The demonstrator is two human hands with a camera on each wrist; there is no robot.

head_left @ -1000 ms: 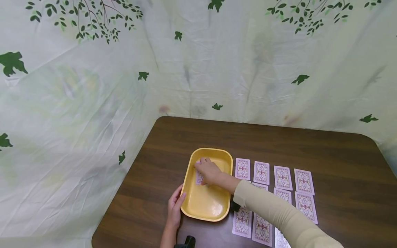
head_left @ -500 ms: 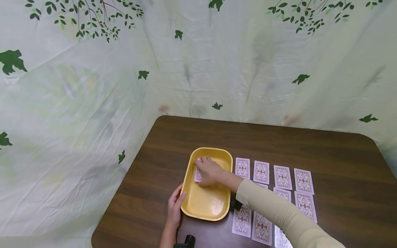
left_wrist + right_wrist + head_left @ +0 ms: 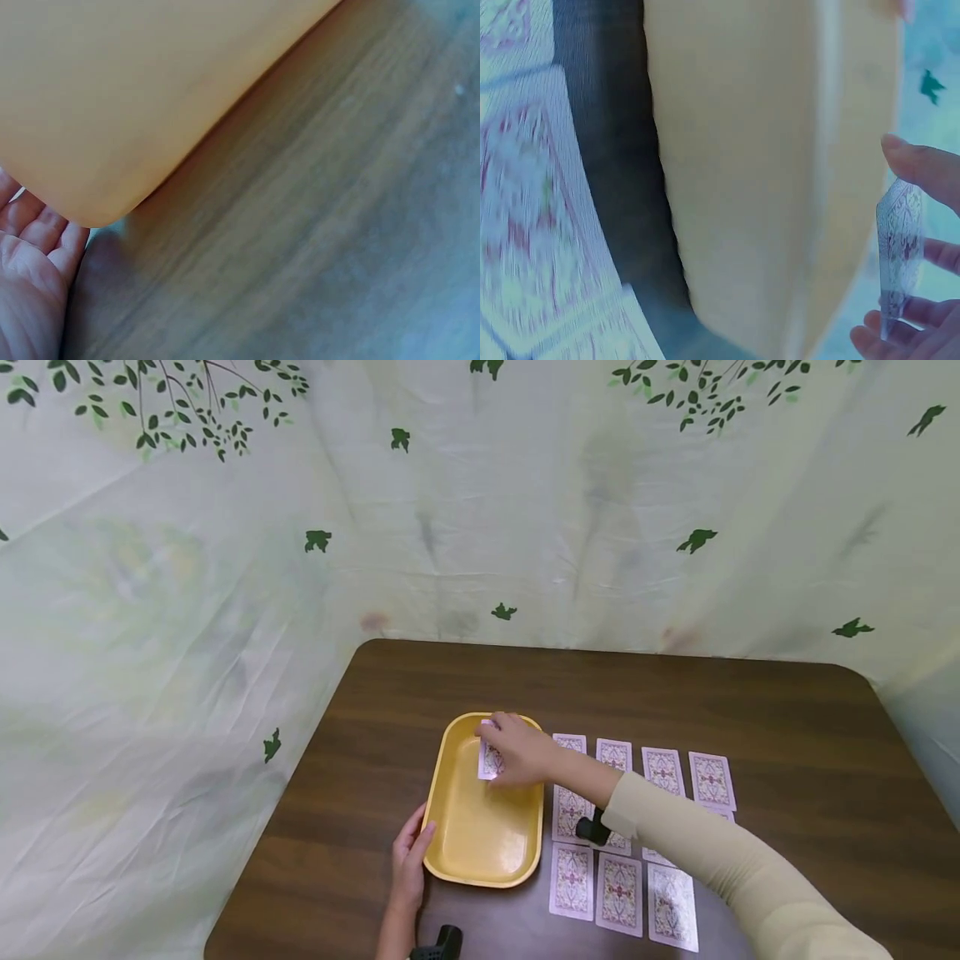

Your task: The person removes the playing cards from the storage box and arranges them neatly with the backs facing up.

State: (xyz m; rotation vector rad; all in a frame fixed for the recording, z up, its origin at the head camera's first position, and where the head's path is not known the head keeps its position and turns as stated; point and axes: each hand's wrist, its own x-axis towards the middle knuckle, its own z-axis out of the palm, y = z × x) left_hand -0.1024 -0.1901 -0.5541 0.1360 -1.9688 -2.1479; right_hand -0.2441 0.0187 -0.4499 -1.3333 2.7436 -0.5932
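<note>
A yellow tray (image 3: pixel 486 847) stands on the table, its rounded corner also showing in the left wrist view. My left hand (image 3: pixel 408 864) grips its near left side, thumb at the rim and fingers outside. Over the tray's far end, my right hand (image 3: pixel 522 750) holds a playing card (image 3: pixel 489 762) with a purple patterned back. In the right wrist view the card (image 3: pixel 900 244) is tilted nearly edge-on between thumb and fingers, beyond the tray wall (image 3: pixel 742 150). Whether it is one card or a thin stack I cannot tell.
Rows of face-down playing cards (image 3: pixel 619 893) lie right of the tray, partly hidden under the right sleeve (image 3: pixel 720 852). The brown wooden table (image 3: pixel 600 685) meets a leaf-patterned cloth (image 3: pixel 525 527) at its far edge. Black wrist cameras (image 3: pixel 594 828) sit on both wrists.
My right hand has lifted the card from the tray's floor and moved slightly away and to the right. The left hand keeps its grip on the tray. The head view has shifted slightly.
</note>
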